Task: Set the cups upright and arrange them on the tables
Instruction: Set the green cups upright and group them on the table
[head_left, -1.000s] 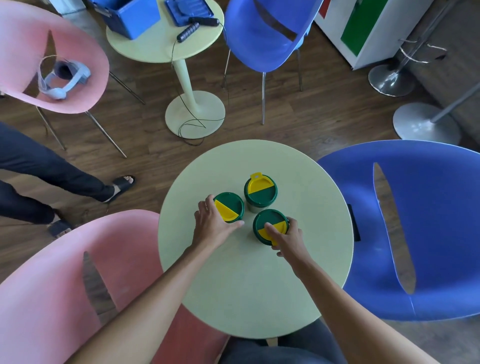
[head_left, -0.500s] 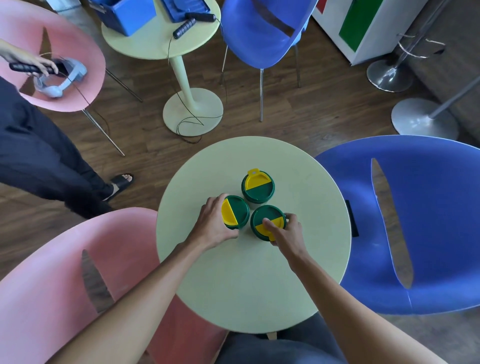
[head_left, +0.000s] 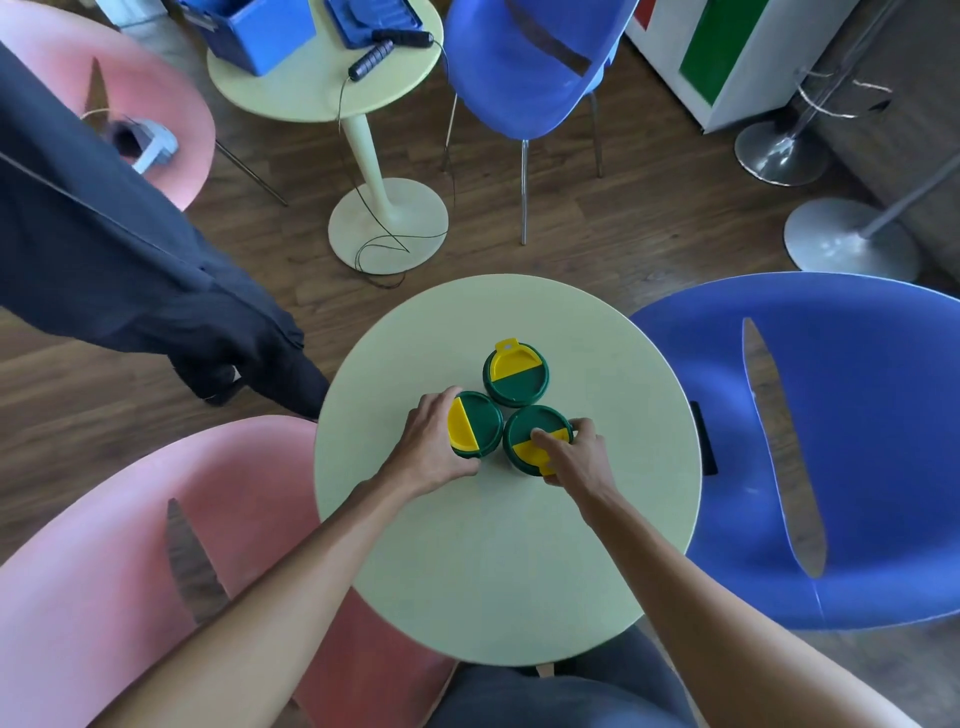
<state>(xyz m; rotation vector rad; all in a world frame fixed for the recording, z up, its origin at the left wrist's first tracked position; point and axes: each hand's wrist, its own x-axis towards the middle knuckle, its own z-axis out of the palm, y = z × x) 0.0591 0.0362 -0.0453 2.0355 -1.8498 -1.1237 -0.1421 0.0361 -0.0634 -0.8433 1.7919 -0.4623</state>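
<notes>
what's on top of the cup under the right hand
A green and yellow lid closes the right cup, with the right hand gripping it and one of its fingers lying across the yellow half. The cup's inside is hidden.

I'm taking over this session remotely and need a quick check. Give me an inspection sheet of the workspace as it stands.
Surface: near round table, pale green, bare apart from the cups.
Job's things: three lidded cups upright, clustered at the centre: left cup, right cup, far cup.
Clutter: nothing seen on the near table; far table holds a blue box.
Grippers: left hand grips the left cup; right hand grips the right cup.
Cables: black cable runs from the far table to the floor.
Surroundings: pink chair, blue chair, another person's dark sleeve.
</notes>
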